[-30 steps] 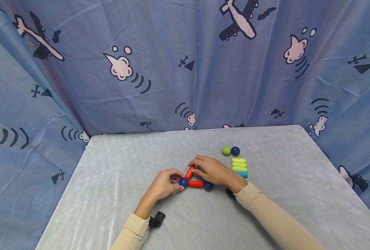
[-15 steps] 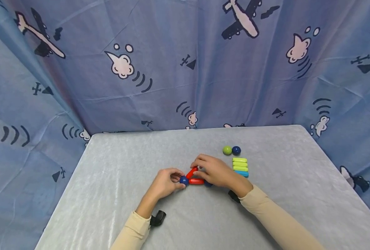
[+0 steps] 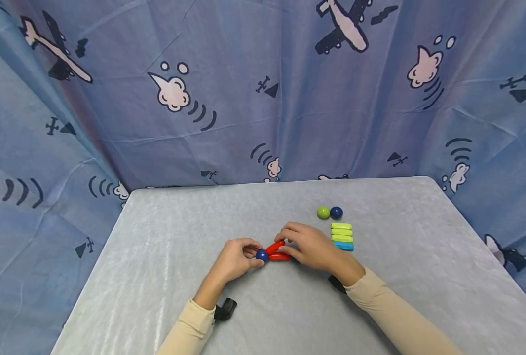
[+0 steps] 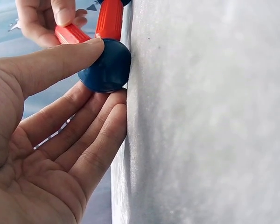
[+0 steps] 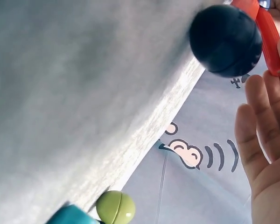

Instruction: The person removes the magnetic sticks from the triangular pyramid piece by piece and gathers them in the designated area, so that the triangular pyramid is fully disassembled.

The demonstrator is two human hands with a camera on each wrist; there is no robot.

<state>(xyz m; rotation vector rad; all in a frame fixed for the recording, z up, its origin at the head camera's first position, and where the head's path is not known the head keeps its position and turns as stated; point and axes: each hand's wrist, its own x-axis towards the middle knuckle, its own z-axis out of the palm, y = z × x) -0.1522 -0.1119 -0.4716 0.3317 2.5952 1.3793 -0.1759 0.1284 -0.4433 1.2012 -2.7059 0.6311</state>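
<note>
My left hand [image 3: 235,259] pinches a blue ball [image 3: 262,255] between thumb and fingers; the ball shows large in the left wrist view. Two red rods meet this ball. One red rod [image 3: 275,246] angles up and away, its outer end pinched by my right hand [image 3: 309,247]. Along the table lies the other red rod [image 3: 280,257], which runs to a second blue ball [image 5: 225,41]. That second ball is mostly covered by my right hand in the head view but plain in the right wrist view. The two rods form a narrow V.
Behind my right hand lie several short yellow-green rods [image 3: 341,231] in a row with a light blue rod [image 3: 343,245]. Farther back, a green ball [image 3: 323,212] touches a dark blue ball [image 3: 336,212]. A patterned curtain [image 3: 227,98] hangs behind the grey table [image 3: 178,222].
My right hand has shifted slightly right and toward me, swinging the pinched red rod down closer to the other rod. My left hand keeps its grip on the blue ball, almost still.
</note>
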